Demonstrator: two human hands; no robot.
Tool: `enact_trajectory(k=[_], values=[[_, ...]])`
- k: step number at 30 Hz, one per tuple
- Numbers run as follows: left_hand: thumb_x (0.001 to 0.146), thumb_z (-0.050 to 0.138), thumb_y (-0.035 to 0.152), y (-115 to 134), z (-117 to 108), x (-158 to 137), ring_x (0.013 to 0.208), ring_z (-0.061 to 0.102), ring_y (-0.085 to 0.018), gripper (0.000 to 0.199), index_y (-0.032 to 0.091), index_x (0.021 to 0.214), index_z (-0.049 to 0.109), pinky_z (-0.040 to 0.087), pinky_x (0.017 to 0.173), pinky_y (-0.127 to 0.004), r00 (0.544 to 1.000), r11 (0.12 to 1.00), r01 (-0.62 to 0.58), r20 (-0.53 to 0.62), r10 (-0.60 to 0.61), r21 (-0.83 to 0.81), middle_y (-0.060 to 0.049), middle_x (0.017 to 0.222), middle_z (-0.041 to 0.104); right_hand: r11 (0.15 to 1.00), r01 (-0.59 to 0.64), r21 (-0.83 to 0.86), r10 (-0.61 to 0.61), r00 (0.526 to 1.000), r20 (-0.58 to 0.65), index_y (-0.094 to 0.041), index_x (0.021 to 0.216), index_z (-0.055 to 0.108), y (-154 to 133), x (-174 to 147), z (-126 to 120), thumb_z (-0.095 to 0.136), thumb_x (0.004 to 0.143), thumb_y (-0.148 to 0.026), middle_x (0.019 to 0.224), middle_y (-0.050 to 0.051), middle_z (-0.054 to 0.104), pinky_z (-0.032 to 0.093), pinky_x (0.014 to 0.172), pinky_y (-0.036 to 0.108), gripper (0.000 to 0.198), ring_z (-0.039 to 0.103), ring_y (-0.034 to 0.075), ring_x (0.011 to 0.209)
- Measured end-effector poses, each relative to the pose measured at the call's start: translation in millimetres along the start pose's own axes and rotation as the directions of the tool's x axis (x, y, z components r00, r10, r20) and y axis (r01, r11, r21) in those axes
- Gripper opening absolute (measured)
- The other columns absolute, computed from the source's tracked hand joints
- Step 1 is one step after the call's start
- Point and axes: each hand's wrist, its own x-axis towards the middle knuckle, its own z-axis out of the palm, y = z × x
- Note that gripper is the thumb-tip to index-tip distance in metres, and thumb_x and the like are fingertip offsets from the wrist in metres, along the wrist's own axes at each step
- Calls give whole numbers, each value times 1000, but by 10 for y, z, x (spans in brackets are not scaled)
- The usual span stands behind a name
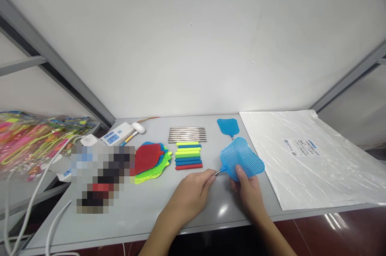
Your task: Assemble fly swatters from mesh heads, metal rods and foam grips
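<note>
A blue mesh swatter head [242, 154], joined to a metal rod [217, 173], is held above the table [141, 215]. The left hand [191, 191] has its grip pinching the rod; the right hand [251, 195] pinches the mesh's lower edge. Beyond lies a second blue head [228, 126]; leftward, coloured tubes [188, 155] and stacked mesh heads [148, 158].

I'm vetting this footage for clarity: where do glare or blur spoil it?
Head view: a glare spot on the tabletop, shiny streaks on the white wrapped package, bagged items at far left blurred, a pixelated patch hiding detail beside them; the held blue mesh paddle reads clearly.
</note>
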Motion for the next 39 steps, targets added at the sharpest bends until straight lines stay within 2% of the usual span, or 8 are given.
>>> enact_trajectory(k=[6, 12, 18, 22, 26, 32, 36, 39], values=[[101, 26, 37, -21, -19, -21, 73, 58, -18, 38, 23, 89, 59, 41, 66, -27, 999, 999, 15, 36, -16, 42, -1, 78, 63, 1000, 8, 19, -9, 999, 43, -19, 56, 48, 6, -19, 0, 53, 89, -49, 50, -3, 46, 33, 49, 25, 45, 41, 10, 47], [100, 28, 35, -50, -28, -54, 78, 57, -19, 36, 23, 89, 59, 39, 70, -28, 999, 997, -10, 36, 7, 74, -2, 81, 64, 1000, 1, -6, -1, 992, 122, -20, 58, 48, 57, -9, -37, 57, 87, -49, 52, -4, 44, 34, 48, 23, 42, 40, 10, 48], [100, 28, 31, -67, 15, -16, 68, 54, -17, 30, 22, 86, 53, 33, 60, -26, 997, 980, -80, 15, 79, 184, 0, 73, 60, 993, -119, 25, 119, 993, 28, -21, 78, 60, 39, -30, -36, 69, 73, -54, 71, 1, 59, 43, 53, 24, 34, 51, 14, 61], [101, 28, 30, -79, 42, 28, 64, 54, -17, 28, 22, 84, 49, 30, 58, -26, 994, 952, -102, 2, 106, 290, 0, 69, 58, 989, -145, 7, 145, 989, 17, -21, 81, 63, 44, -37, -33, 68, 73, -56, 82, 5, 64, 47, 59, 27, 36, 57, 19, 73], [101, 27, 31, -68, 52, 57, 65, 54, -18, 30, 22, 83, 49, 28, 56, -27, 992, 923, -121, 5, 128, 366, -2, 70, 59, 995, -92, -24, 93, 995, 43, -21, 68, 58, 48, -36, -55, 63, 79, -56, 67, 2, 58, 44, 55, 26, 37, 52, 16, 63], [101, 26, 35, -7, -25, 51, 69, 58, -19, 32, 22, 87, 52, 31, 58, -26, 994, 939, -113, 38, 107, 325, -3, 75, 62, 997, -18, -73, 26, 994, 103, -21, 58, 47, 0, -48, -61, 58, 83, -55, 53, -3, 44, 38, 54, 26, 44, 41, 12, 51], [102, 22, 39, 19, -32, -12, 73, 59, -21, 39, 22, 88, 54, 33, 60, -28, 997, 939, -72, 23, 68, 337, -4, 77, 63, 995, -54, -79, 62, 993, 100, -20, 59, 51, 26, -79, -31, 57, 83, -56, 53, -3, 45, 38, 56, 27, 44, 43, 13, 52], [101, 19, 42, 21, 39, -60, 74, 60, -21, 43, 22, 91, 55, 34, 60, -28, 999, 953, -40, 39, 30, 299, -5, 79, 63, 989, -95, -113, 102, 993, 59, -21, 59, 53, 71, -125, 17, 64, 77, -56, 53, -2, 47, 38, 55, 28, 42, 44, 14, 53]])
